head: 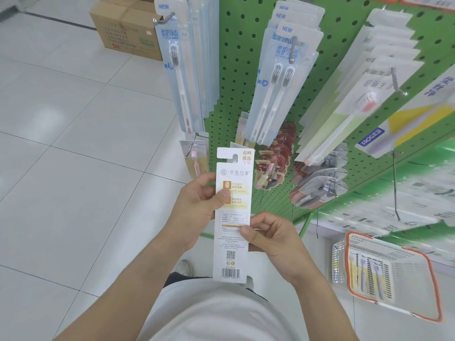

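A long white toothbrush package (232,217) stands nearly upright between both hands, its printed back facing the camera. The left hand (197,205) pinches its left edge near the middle, thumb pressed on the card. The right hand (273,238), lower and to the right, pinches the right edge with its thumb on the print. Beyond the hands, a green pegboard (236,77) carries hanging toothbrush packs (275,94); right of the right hand sits a white basket (389,274)
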Motion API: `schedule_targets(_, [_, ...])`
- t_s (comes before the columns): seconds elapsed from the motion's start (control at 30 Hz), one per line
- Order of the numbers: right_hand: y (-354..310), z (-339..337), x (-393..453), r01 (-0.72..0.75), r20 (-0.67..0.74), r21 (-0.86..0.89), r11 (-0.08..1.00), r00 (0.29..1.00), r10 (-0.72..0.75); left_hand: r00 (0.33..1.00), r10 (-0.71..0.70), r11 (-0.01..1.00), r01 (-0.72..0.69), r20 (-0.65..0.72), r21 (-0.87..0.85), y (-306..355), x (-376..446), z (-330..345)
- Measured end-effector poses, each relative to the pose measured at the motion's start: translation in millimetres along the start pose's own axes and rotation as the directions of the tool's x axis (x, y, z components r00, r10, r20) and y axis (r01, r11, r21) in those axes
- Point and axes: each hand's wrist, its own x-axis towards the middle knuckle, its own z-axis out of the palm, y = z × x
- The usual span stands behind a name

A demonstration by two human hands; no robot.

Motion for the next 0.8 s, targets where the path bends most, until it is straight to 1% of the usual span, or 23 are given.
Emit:
schedule_targets(0.13, [6.6,-3.6,-3.5,0.006,-0.024,-0.014,1.000,1.000,-0.007,1.000,0.016,1.000,-0.016,0.022,-0.007,-0.5,-2.8,5.9])
schedule_targets(0.23, [8.5,-4.0,-6.8,0.022,-0.015,-0.048,0.999,1.000,-0.022,0.998,0.065,0.997,-0.065,-0.018,0.041,-0.1,-5.8,10.2])
schedule_targets(0.3, [8.9,-3.8,-8.2,0.032,-0.003,-0.048,0.998,0.999,-0.032,0.995,0.076,0.996,-0.073,-0.061,0.045,-0.8,-5.4,10.8])
schedule_targets(0.4, [9.0,-5.7,-10.1,0.032,0.030,-0.099,0.995,0.999,-0.030,0.986,0.044,0.998,-0.051,-0.161,-0.043,-1.2,-4.1,9.3])
schedule_targets(0.5, [10.5,-6.9,-13.1,-0.038,0.104,-0.176,0.984,0.993,0.057,0.968,-0.016,0.989,-0.022,-0.249,-0.148,-1.8,-1.4,4.5])
schedule_targets(0.57, [11.7,-5.9,-13.0,-0.053,0.114,-0.187,0.981,0.991,0.076,0.960,-0.053,0.984,0.002,-0.276,-0.181,-2.3,0.3,2.1])
schedule_targets(0.63, [11.8,-3.1,-11.7,-0.051,0.088,-0.168,0.984,0.994,0.066,0.968,-0.076,0.983,0.032,-0.241,-0.182,-4.0,0.6,0.4])
schedule_targets(0.73, [12.6,1.1,-8.7,-0.026,0.069,-0.093,0.995,0.997,0.033,0.987,-0.134,0.986,0.124,-0.094,-0.108,-5.8,-1.9,-2.5])
schedule_targets(0.8, [12.7,2.2,-7.4,-0.008,0.089,-0.030,1.000,0.996,0.011,0.983,-0.186,0.981,0.185,-0.007,-0.056,-8.2,-3.4,-6.1])
